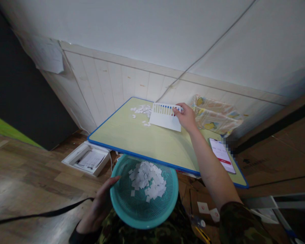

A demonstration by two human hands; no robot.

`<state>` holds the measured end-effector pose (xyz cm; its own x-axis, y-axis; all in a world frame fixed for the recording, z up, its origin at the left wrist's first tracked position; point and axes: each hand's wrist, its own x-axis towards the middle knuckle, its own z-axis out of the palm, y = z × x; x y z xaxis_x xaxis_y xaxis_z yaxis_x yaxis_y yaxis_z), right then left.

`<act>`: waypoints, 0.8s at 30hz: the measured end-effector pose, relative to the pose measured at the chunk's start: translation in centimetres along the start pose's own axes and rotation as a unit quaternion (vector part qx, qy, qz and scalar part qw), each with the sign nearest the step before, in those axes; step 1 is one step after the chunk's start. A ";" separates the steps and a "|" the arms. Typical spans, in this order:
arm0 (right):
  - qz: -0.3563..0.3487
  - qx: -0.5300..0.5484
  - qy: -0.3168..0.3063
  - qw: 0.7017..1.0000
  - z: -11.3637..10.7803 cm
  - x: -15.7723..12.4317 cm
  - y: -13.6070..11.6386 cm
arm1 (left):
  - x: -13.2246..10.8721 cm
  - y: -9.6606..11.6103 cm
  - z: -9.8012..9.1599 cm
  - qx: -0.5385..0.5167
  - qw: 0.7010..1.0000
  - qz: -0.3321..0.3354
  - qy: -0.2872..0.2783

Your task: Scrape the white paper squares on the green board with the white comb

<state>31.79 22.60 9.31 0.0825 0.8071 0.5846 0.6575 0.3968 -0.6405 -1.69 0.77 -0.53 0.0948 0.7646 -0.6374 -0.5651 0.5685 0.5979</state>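
Observation:
My left hand [105, 193] grips the rim of a teal plastic basket [114, 203] held below the table's front edge. Many small white paper pieces [147, 179] lie heaped in the basket. Over the table, my right hand [186, 116] is closed on the upper right corner of a white slotted plate [165, 122], thin and flat, with a row of long openings along its top. The plate stands tilted on or just above the tabletop; contact is unclear. Left of it lies a small pile of white paper pieces [142, 110], partly hidden behind the plate.
The yellow-green table [117, 130] has a blue edge and stands against a panelled wall. At its right are a cloth-lined basket [216, 117] and a phone [221, 154]. An open white box [87, 159] rests on the floor at left. A grey cable [208, 51] crosses the wall.

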 end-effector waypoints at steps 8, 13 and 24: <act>-0.002 0.016 -0.009 1.000 0.3 -0.1 0.0 | 0.4 -0.3 -0.4 -0.002 1.000 0.010 -0.010; -0.011 -0.022 -0.011 1.000 0.9 -0.4 -0.3 | 0.2 -0.2 -0.3 0.000 1.000 0.009 -0.029; -0.037 -0.066 -0.011 0.997 2.3 -1.5 -1.7 | 0.7 -0.4 -0.7 -0.007 0.999 0.013 -0.030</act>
<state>28.77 21.76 8.41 0.0157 0.7878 0.6157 0.7537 0.3953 -0.5250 -1.94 0.83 -1.52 0.1291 0.7956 -0.5919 -0.5785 0.5452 0.6067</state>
